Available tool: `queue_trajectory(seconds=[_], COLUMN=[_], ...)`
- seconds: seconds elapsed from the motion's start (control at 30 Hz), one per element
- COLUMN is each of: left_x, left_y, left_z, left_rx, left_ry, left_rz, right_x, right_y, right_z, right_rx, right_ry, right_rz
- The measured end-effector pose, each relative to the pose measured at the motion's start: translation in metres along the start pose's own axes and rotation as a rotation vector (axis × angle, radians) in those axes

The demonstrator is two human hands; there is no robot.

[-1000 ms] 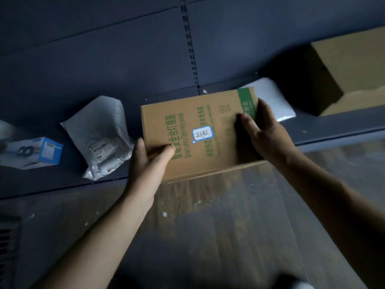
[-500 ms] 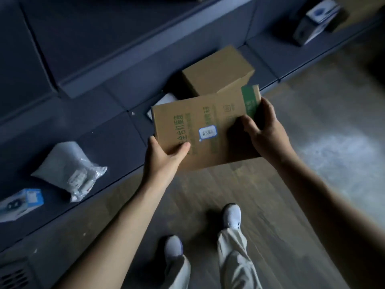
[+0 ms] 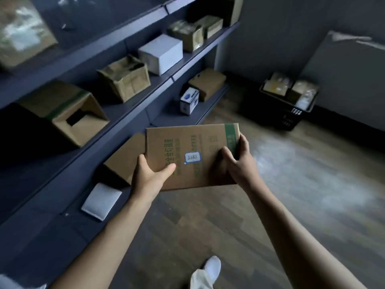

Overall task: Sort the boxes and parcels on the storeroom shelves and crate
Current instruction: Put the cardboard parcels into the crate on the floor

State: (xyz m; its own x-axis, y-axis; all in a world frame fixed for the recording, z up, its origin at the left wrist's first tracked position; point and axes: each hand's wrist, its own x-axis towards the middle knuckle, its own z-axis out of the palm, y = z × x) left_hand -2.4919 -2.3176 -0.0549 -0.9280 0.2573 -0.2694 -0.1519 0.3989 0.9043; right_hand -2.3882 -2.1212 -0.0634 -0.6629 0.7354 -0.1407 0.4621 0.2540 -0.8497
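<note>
Steel shelving (image 3: 162, 81), dark blue-grey, runs down the left in three visible tiers. The top tier is cut off by the frame and bears only a blurred pale shape (image 3: 23, 34) that I cannot identify. A brown wooden plank floor (image 3: 291, 184) fills the right side and meets a grey wall (image 3: 270, 38). A large grey flat panel (image 3: 343, 80) leans against that wall, its upper end out of view. In the far corner sits one black slatted plastic crate (image 3: 289, 115), holding pale parcels too small to count.

The flat brown cardboard box with green print and a blue-rimmed white label (image 3: 187, 142) is held in the air above the floor, just in front of the bottom tier and touching no shelf. The left hand (image 3: 150, 172) clasps its near left corner, thumb on top, fingers hidden underneath. The right hand (image 3: 239, 161) grasps the right edge, thumb on top, fingers wrapped round the side.

The middle tier carries six boxes:
- a brown carton with a cut-out handhold (image 3: 62, 109)
- an open-topped brown carton (image 3: 125, 78)
- one white box (image 3: 160, 53)
- two taped brown cartons (image 3: 187, 34)
- a last one lost in shadow (image 3: 234, 9)

The bottom tier holds four things:
- a brown box (image 3: 123, 159), half hidden behind the held one
- another brown box (image 3: 208, 84)
- a small white-and-blue box (image 3: 188, 101)
- one white padded mailer (image 3: 101, 202)

One white shoe (image 3: 212, 268) shows at the bottom edge.
</note>
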Motion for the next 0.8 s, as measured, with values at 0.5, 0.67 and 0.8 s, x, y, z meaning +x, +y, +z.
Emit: queue_trajectory(seconds=[0.5, 0.67, 0.8], left_x=[0.105, 0.185, 0.259], left_y=[0.163, 0.199, 0.238], left_z=[0.221, 0.307, 0.381], left_rx=[0.025, -0.017, -0.024], left_ry=[-0.222, -0.309, -0.406], left_rz=[0.131, 0.154, 0.156], right_x=[0.182, 0.280, 0.367], right_y=[0.029, 0.045, 0.053], right_z=[-0.181, -0.216, -0.244], right_rx=[0.088, 0.068, 0.063], right_ry=[0.238, 0.301, 0.367], right_rz=[0.109, 0.159, 0.222])
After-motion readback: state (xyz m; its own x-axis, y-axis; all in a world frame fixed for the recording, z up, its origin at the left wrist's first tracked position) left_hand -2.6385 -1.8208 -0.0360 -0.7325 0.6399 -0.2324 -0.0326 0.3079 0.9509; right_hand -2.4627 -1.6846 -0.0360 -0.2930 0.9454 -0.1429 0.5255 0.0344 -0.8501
